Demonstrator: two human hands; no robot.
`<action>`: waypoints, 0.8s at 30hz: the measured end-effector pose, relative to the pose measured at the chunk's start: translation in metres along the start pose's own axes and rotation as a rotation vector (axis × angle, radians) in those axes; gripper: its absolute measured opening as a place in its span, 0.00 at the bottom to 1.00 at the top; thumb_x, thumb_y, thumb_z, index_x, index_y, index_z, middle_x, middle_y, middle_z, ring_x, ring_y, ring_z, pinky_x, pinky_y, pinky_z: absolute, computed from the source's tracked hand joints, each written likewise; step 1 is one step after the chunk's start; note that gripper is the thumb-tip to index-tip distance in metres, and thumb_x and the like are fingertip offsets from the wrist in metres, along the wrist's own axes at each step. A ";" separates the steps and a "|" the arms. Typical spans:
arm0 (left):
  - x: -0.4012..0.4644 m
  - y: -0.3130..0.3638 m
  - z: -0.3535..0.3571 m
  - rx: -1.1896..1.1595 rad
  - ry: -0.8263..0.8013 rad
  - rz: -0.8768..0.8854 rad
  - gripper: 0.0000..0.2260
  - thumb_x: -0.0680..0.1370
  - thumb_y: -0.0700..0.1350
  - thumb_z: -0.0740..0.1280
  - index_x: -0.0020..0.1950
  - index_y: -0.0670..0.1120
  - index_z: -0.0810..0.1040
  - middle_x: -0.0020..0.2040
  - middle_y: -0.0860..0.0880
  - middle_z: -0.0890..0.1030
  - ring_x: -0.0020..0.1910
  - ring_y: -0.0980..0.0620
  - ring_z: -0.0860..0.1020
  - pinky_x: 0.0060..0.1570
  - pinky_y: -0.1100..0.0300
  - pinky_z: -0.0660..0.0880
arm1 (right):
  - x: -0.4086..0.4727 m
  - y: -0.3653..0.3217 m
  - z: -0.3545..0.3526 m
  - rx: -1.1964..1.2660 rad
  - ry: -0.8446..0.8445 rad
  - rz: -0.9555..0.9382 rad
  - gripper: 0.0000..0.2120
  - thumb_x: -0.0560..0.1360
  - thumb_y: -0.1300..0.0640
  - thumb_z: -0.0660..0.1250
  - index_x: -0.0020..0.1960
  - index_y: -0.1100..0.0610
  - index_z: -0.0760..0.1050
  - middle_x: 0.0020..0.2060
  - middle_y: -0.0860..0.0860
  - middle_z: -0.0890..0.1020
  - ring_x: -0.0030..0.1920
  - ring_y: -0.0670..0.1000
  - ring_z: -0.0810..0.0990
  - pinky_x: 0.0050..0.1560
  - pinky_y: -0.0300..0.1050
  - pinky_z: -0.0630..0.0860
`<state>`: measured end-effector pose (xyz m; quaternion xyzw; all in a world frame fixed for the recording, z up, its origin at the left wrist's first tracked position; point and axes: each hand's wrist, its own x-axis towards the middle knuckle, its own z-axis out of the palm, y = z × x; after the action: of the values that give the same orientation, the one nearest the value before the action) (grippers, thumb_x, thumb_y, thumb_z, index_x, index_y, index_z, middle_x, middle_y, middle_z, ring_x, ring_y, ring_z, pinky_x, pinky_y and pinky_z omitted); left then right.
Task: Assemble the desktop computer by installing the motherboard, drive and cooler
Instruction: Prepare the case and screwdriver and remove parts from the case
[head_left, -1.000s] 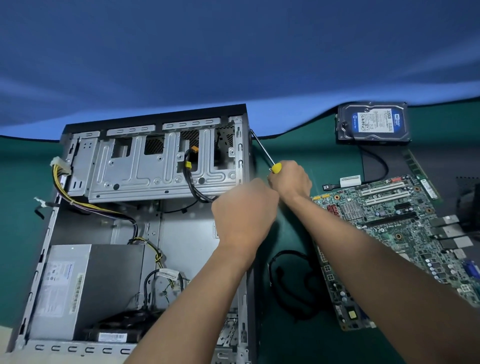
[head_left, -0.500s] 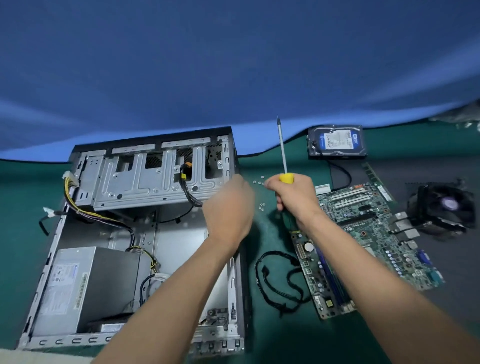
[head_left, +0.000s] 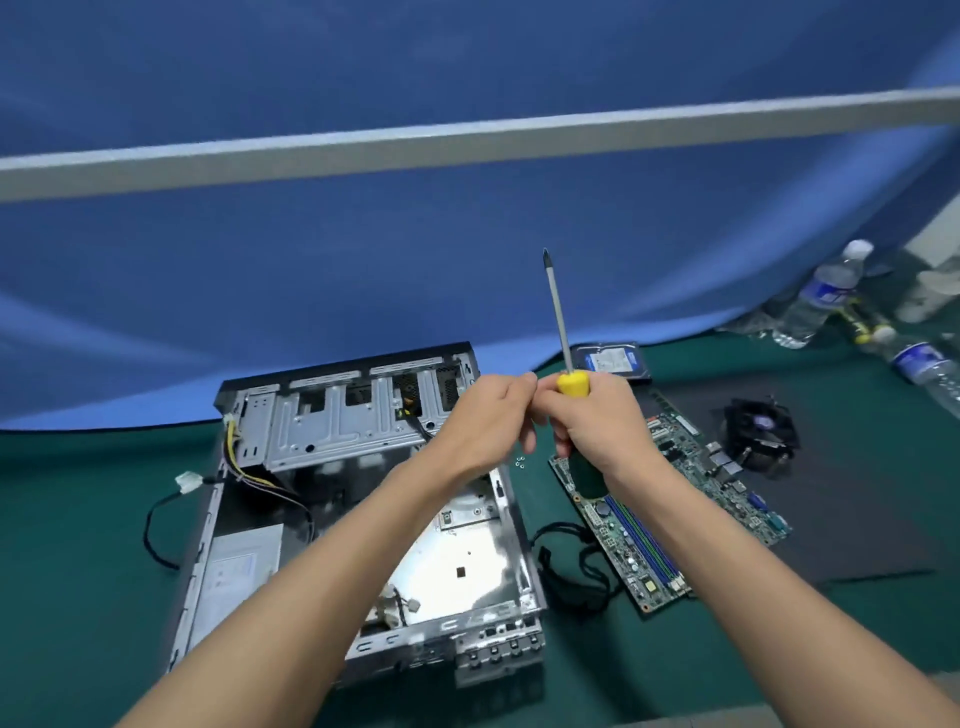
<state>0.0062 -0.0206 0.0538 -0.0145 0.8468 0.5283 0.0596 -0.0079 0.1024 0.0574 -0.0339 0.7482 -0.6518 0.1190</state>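
I'm now lifting the screwdriver (head_left: 563, 338) clear of the case (head_left: 332, 519), tip up; right hand (head_left: 597, 421) grip wrapping its handle, left hand (head_left: 488, 421) pinching beside. Motherboard (head_left: 670, 499) is still lying outside.

Looks like a makeshift PC repair bench: green mat (head_left: 78, 519) under an open computer case (head_left: 332, 415), loose motherboard (head_left: 691, 493) and cooler (head_left: 761, 434) right of the case, blue partition (head_left: 363, 270) behind it.
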 end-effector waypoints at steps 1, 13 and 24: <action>-0.010 0.003 -0.008 -0.024 -0.022 0.009 0.23 0.83 0.48 0.51 0.30 0.45 0.70 0.21 0.51 0.73 0.17 0.57 0.65 0.21 0.66 0.61 | -0.011 -0.006 0.006 -0.004 0.019 -0.020 0.10 0.70 0.65 0.67 0.30 0.60 0.75 0.17 0.48 0.72 0.19 0.48 0.66 0.23 0.36 0.65; -0.147 -0.009 -0.107 -0.207 -0.227 -0.017 0.14 0.75 0.41 0.51 0.29 0.48 0.60 0.25 0.51 0.60 0.23 0.53 0.56 0.22 0.65 0.53 | -0.129 -0.048 0.114 0.064 0.056 -0.043 0.14 0.70 0.64 0.70 0.27 0.53 0.78 0.19 0.49 0.68 0.19 0.49 0.65 0.22 0.36 0.64; -0.220 -0.049 -0.148 -0.456 -0.211 -0.095 0.10 0.75 0.41 0.59 0.33 0.44 0.73 0.24 0.50 0.69 0.20 0.55 0.65 0.20 0.68 0.59 | -0.189 -0.050 0.153 -0.144 -0.002 0.027 0.09 0.74 0.65 0.61 0.35 0.59 0.70 0.26 0.51 0.74 0.27 0.51 0.72 0.31 0.40 0.71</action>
<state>0.2164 -0.1837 0.0997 -0.0120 0.6934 0.7008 0.1675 0.2045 -0.0139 0.1133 -0.0327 0.7934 -0.5946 0.1260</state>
